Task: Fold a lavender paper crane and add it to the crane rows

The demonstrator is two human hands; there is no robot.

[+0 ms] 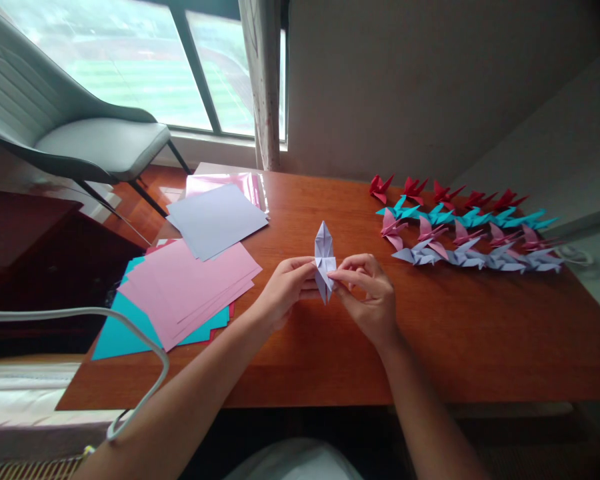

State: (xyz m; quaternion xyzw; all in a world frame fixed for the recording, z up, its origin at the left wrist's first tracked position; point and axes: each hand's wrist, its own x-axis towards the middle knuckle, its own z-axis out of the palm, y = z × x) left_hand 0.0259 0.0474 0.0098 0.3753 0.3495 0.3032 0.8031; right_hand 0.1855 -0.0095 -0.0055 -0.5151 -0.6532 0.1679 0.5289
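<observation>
A pale lavender folded paper piece (325,252), long and pointed at both ends, stands upright over the wooden table (445,333). My left hand (285,290) pinches its lower left side with thumb and fingers closed. On the lower right side, my right hand (370,297) grips it too, fingers curled onto the paper. Both hands hold it a little above the middle of the tabletop.
Stacks of square sheets lie at the left: lavender (216,220), pink (190,290), teal (117,337), plus a glossy wrapper (253,183). Rows of finished paper cranes in red (445,193), teal (467,217), pink and lavender (480,257) line the right. A grey chair (80,143) stands by the window; a white cable (145,347) loops at left.
</observation>
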